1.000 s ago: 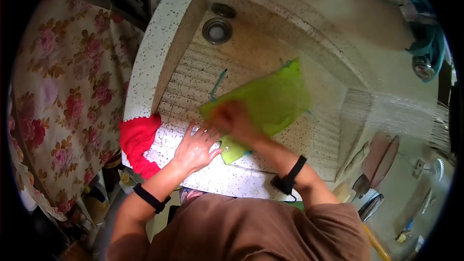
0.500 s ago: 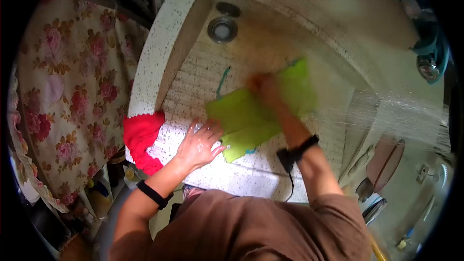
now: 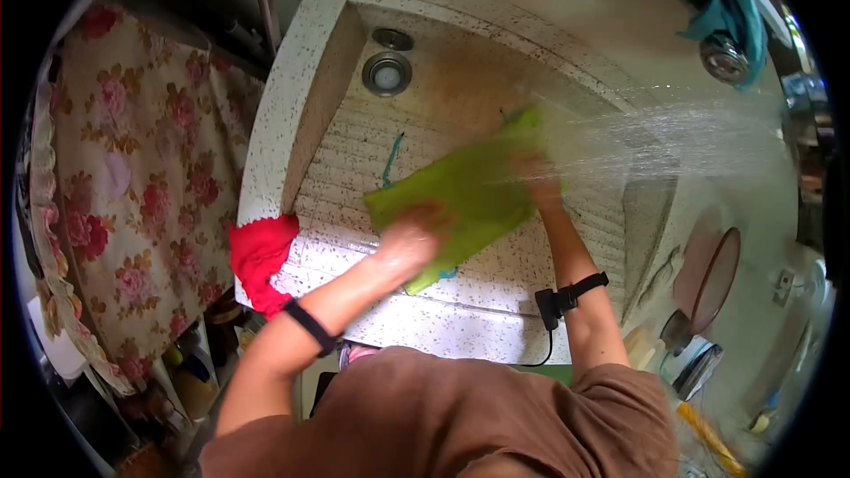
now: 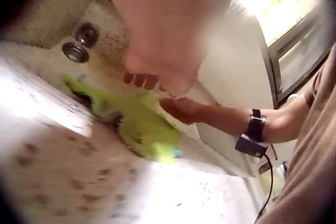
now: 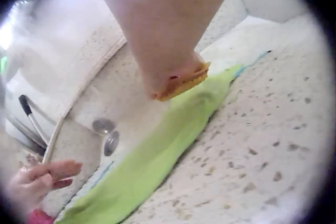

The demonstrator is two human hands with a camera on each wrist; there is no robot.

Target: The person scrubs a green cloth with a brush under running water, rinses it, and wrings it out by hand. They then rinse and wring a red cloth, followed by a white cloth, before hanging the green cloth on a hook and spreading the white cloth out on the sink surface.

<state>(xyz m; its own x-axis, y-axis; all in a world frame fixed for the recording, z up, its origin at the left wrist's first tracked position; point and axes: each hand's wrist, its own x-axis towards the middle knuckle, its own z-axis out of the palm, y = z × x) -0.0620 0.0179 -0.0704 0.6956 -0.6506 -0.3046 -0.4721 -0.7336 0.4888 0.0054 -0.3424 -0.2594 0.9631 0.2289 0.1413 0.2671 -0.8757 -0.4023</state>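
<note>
A wet lime-green cloth (image 3: 469, 190) with teal ties lies spread over the ribbed floor of a speckled stone sink (image 3: 305, 115). My right hand (image 3: 537, 175) is at its far right part, blurred, under the water spray. In the right wrist view that hand grips a yellow-orange scrubbing brush (image 5: 184, 83) with a ridged edge, close over the cloth. My left hand (image 3: 412, 237), also blurred, is over the near left part of the cloth. Its fingers (image 5: 58, 170) look loosely extended and hold nothing in the right wrist view.
A red cloth (image 3: 263, 257) hangs over the sink's near left corner. Water spray (image 3: 699, 137) crosses in from the right. The drain (image 3: 387, 74) sits at the far left. A floral curtain (image 3: 150, 186) hangs on the left, and a teal cloth (image 3: 730, 18) at the upper right.
My right hand has moved right and away along the green cloth with the brush. My left hand has shifted from the cloth's left edge onto it. The spray now reaches the cloth.
</note>
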